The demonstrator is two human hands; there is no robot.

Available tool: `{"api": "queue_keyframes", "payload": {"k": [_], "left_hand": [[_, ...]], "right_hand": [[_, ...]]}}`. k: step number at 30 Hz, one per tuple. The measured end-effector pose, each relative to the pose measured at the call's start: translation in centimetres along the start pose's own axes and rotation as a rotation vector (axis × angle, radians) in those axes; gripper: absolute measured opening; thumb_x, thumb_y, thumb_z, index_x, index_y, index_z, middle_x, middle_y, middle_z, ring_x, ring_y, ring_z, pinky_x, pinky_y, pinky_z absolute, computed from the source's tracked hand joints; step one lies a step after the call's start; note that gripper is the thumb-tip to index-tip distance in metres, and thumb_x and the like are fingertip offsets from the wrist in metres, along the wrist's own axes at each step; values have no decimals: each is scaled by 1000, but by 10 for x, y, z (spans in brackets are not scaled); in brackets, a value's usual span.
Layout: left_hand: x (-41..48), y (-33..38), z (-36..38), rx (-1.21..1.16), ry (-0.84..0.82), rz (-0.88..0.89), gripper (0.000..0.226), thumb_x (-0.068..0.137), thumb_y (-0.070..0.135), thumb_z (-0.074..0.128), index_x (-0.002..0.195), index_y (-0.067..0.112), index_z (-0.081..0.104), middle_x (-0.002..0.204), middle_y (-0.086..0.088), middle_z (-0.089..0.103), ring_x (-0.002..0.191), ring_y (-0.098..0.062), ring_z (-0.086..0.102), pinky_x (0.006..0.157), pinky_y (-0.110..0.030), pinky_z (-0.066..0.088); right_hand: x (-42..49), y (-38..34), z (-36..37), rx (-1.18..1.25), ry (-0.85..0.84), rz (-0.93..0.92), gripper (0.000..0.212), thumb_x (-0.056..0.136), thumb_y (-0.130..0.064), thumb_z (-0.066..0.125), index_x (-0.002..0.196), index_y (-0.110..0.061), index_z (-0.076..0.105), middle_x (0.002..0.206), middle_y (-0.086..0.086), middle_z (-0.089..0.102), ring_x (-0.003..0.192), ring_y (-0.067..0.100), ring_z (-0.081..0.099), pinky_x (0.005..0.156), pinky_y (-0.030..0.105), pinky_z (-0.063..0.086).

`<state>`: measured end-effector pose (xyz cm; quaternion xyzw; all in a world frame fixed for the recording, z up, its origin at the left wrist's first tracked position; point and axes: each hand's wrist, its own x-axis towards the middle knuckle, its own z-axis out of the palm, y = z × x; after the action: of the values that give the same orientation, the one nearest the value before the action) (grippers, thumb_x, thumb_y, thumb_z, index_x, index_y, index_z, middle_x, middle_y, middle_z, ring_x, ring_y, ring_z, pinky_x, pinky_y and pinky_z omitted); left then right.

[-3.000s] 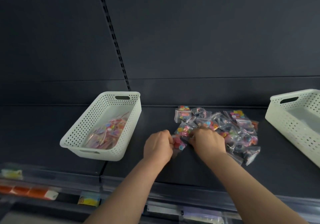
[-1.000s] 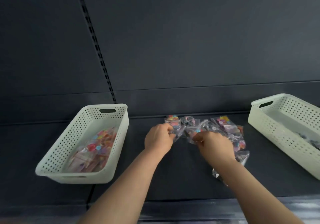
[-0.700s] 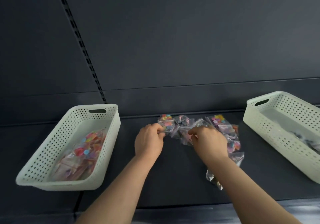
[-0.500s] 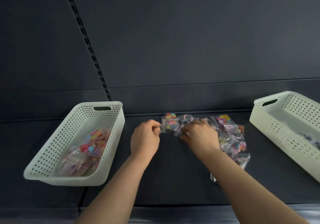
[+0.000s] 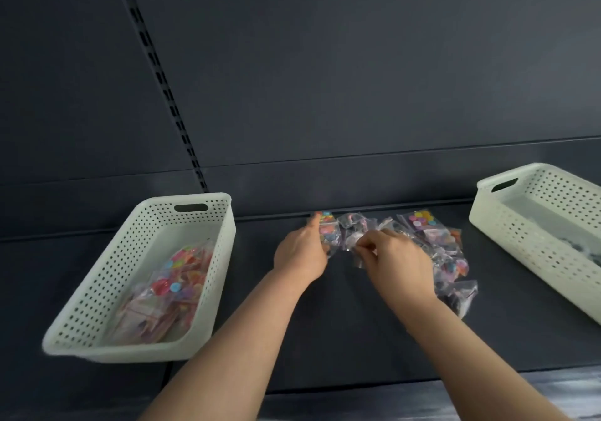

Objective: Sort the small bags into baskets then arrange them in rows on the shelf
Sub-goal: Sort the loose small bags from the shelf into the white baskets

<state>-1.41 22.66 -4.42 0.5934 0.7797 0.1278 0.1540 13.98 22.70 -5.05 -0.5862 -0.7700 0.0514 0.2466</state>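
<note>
1. Bags (image 5: pixel 434 242) lie heaped near the shelf's (image 5: pixel 325 339) back edge.
2. Left hand (image 5: pixel 300 251) grips a colourful bag (image 5: pixel 326 233).
3. Right hand (image 5: pixel 401 263) pinches a clear bag (image 5: pixel 356 249).
4. Left basket (image 5: pixel 97 290) holds sorted bags; right basket (image 5: pixel 520 229) stands at the right edge.

Left hand (image 5: pixel 300 253): forearm stretched forward, thumb raised, fingers curled on a colourful bag (image 5: pixel 326 233).
Right hand (image 5: pixel 401 259): forearm stretched forward, fingers pinching a clear bag (image 5: pixel 356 259).

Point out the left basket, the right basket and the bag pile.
left basket (image 5: pixel 153 216), head view, far wall beside the handle
right basket (image 5: pixel 527 242), head view, near long wall
bag pile (image 5: pixel 422 219), head view, rear bag of coloured discs
</note>
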Motion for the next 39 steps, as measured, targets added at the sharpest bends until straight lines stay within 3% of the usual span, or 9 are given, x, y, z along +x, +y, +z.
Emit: {"api": "queue_keyframes", "payload": {"k": [4,7,11,17,23,28,34,39], "left_hand": [[5,0,8,152,10,-14,34,95,31,57,128,24,58,121,-2,63,116,-24,52,82,-35,47],[1,-3,9,190,72,21,20,93,37,61,110,30,68,120,2,56,118,-22,44,85,-34,45],[-8,-4,9,115,124,40,9,92,34,63,100,31,66,114,7,63,110,-19,48,83,-33,44],[-23,29,6,-250,290,45,12,91,33,65,96,22,65,105,8,65,103,-18,49,78,-32,44],[-30,127,12,-202,257,198,11,91,38,63,96,29,64,108,11,59,105,-16,48,74,-28,35],[-29,216,30,-337,187,318,10,88,36,66,90,29,60,101,11,57,95,-13,54,77,-32,45],[-18,285,60,-298,97,411,5,88,29,66,90,26,62,105,9,62,91,-15,59,78,-32,49],[-11,299,75,-217,61,459,15,91,25,65,106,26,65,115,9,63,94,-14,61,82,-32,51]], "right_hand": [[-9,8,-6,-1,4,21,7,89,-31,60,90,-29,67,89,-9,64,86,17,60,56,28,44],[-14,9,-8,13,8,19,7,89,-31,61,87,-29,67,89,-9,64,85,16,60,56,26,39],[-18,10,-11,42,12,17,6,88,-31,61,86,-30,67,89,-10,63,85,15,60,56,26,36],[-11,32,-38,54,83,37,8,88,-34,61,88,-31,68,91,-10,65,85,14,61,59,28,45],[-9,98,-88,-5,181,117,9,90,-35,59,90,-32,67,88,-10,64,84,16,60,56,27,42],[-10,182,-139,-97,315,265,15,92,-33,57,95,-27,70,91,-6,66,87,20,60,57,30,45],[-16,249,-158,-109,48,362,23,94,-29,52,110,-32,67,109,-10,67,99,15,61,71,29,50],[-15,257,-165,-114,113,340,25,95,-26,48,109,-33,67,107,-13,68,98,13,61,66,26,45]]}}
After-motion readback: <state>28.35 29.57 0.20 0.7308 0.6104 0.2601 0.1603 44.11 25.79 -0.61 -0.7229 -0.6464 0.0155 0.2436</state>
